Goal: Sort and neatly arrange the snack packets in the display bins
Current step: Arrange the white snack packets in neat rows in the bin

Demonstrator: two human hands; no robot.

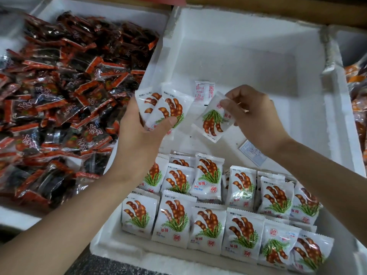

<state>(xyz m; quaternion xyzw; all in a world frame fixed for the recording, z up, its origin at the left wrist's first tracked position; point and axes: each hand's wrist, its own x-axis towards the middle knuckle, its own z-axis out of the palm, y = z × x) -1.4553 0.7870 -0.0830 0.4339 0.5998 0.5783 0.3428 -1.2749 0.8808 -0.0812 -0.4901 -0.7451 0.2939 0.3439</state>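
Rows [208, 221] of packets are stood along the near edge of the bin [337, 116], so the packet [212, 124] pinched in the right hand [256, 116] over the bin's middle is best turned to match and squared against the stack [168, 108] gripped in the left hand [139, 135].

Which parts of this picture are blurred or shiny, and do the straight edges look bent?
Head view: the red packets at far left are smeared, with glare spots; the white packets in the near rows are sharp; the foam bin walls bow slightly, from the wide lens.
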